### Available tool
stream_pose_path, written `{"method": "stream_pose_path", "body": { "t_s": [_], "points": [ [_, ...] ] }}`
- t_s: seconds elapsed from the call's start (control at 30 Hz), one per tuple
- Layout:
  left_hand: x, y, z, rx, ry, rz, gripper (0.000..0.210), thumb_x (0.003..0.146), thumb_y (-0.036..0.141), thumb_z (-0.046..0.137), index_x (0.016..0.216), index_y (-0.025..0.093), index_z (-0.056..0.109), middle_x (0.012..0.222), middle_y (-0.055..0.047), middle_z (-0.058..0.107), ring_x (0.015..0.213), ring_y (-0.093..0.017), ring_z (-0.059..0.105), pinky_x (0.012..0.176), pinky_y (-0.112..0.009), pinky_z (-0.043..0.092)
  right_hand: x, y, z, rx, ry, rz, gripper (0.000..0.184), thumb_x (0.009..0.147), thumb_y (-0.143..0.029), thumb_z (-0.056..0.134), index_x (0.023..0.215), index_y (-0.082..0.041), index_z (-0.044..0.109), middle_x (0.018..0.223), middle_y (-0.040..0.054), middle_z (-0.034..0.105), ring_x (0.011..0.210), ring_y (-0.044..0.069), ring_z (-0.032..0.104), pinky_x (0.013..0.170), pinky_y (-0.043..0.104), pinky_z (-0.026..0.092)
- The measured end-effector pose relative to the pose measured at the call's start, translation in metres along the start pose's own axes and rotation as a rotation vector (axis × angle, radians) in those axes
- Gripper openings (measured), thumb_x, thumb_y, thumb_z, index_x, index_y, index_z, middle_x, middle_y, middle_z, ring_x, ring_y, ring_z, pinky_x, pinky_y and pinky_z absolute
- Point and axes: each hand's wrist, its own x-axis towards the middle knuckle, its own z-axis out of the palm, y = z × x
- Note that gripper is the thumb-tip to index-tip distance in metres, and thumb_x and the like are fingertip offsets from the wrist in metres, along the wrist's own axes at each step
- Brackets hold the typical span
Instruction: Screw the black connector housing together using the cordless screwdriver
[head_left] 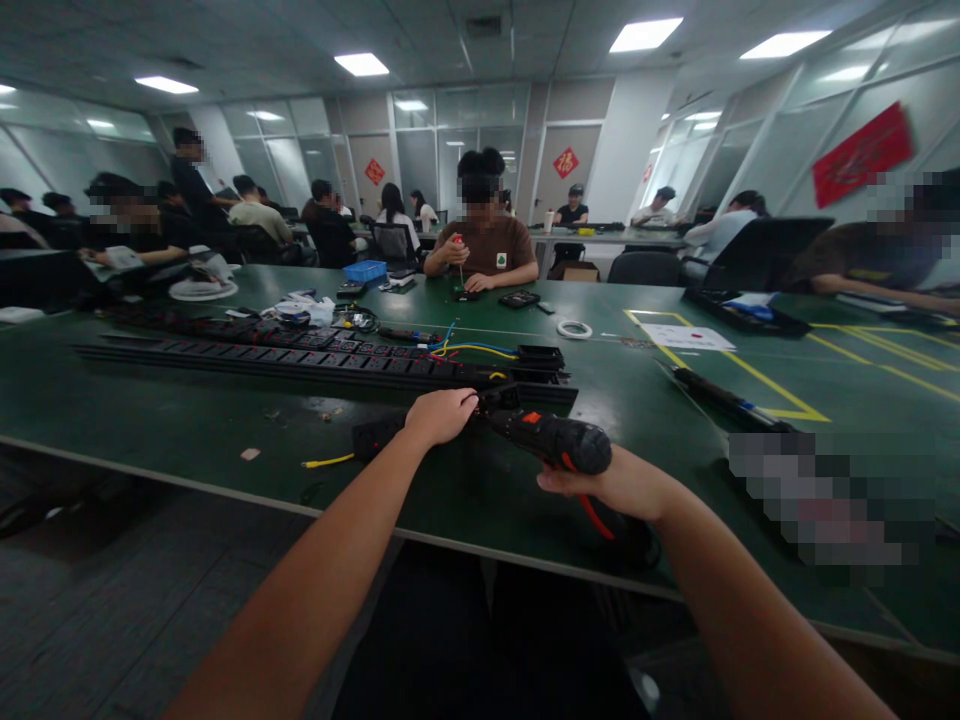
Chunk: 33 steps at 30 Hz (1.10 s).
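A black and orange cordless drill lies in the grip of my right hand, its nose pointing left and away from me. My left hand is closed at the drill's front end, over a short black housing. What exactly its fingers pinch is hidden. A yellow wire sticks out from the left end of that housing. Just beyond my hands lie long black power strips with rows of sockets. Blue and yellow wires run along their right end.
Across the green table a person holds a red-handled screwdriver. A white tape roll, a blue basket, a plastic bag and a paper sheet lie about. On the right, a long black tool rests near yellow tape lines.
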Motion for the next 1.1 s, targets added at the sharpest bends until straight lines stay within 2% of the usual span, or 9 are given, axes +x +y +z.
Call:
{"method": "stream_pose_path", "body": {
  "t_s": [0.33,0.73,1.1],
  "points": [
    [-0.0017,0.0028,-0.0040,-0.003,-0.018,-0.008,0.053,0.102,0.052,0.029,0.139,0.033,0.061,0.138,-0.003,0.065,0.123,-0.027,0.062,0.098,-0.037,0.047,0.0010,0.0017,0.0006,0.001,-0.008,-0.016,0.032,0.075,-0.045,0.079,0.094,-0.022,0.066,0.074,-0.0017,0.060,0.071,0.019,0.056,0.070,0.035,0.049],
    [0.0020,-0.0035,0.0030,-0.001,0.015,0.011,0.052,0.101,0.052,0.028,0.137,0.035,0.062,0.136,-0.002,0.067,0.121,-0.028,0.063,0.096,-0.038,0.048,0.0004,-0.0017,0.0004,-0.033,-0.013,0.019,0.031,0.073,-0.048,0.078,0.081,-0.022,0.063,0.071,-0.0014,0.059,0.069,0.019,0.054,0.069,0.036,0.047],
    [0.0021,-0.0048,0.0043,-0.008,0.017,0.021,0.051,0.102,0.052,0.028,0.137,0.035,0.062,0.137,-0.001,0.066,0.121,-0.027,0.063,0.097,-0.037,0.048,-0.0001,-0.0038,0.0000,-0.047,-0.025,0.008,0.030,0.074,-0.047,0.078,0.081,-0.021,0.064,0.071,-0.0020,0.059,0.069,0.018,0.055,0.069,0.035,0.047]
  ]
}}
